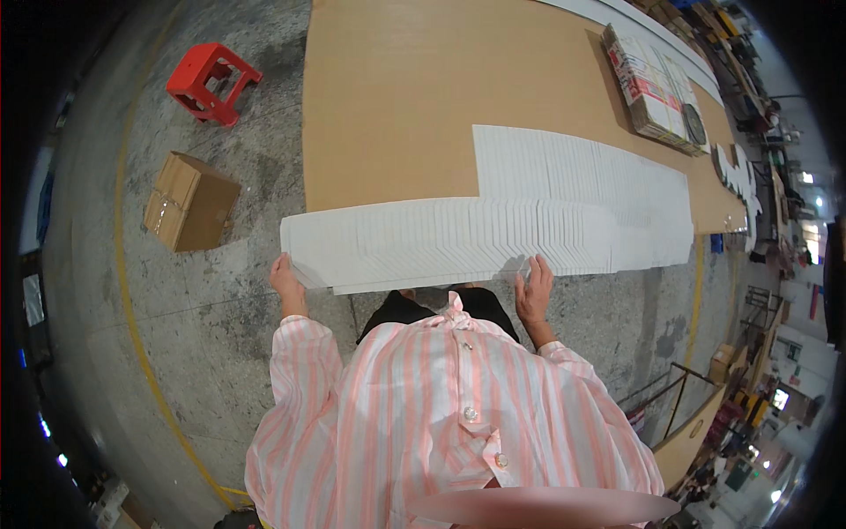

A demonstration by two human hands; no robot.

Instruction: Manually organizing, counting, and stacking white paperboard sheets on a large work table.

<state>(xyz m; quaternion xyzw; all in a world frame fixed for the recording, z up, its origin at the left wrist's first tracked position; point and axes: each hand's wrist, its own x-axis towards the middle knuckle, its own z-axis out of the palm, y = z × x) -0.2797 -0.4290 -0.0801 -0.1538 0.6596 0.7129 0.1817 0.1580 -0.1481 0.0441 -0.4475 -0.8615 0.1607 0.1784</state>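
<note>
Many thin white sheets [379, 231] lie fanned out in an overlapping row along the near edge of a brown board-topped table [388, 106]. A second fanned row of white sheets [573, 167] lies behind it, to the right. My left hand [286, 282] grips the left end of the front sheet at its near corner, thumb and fingers closed on the edge. Farther right, my right hand [534, 295] is at the near edge of the row, its fingers stretched out and slightly apart, fingertips touching the sheets.
A strapped bundle of printed flat packs [652, 93] sits at the table's far right. White cut-out shapes [738, 181] are beyond the right edge. On the concrete floor at left stand a red plastic stool [207, 79] and a closed cardboard box [194, 203].
</note>
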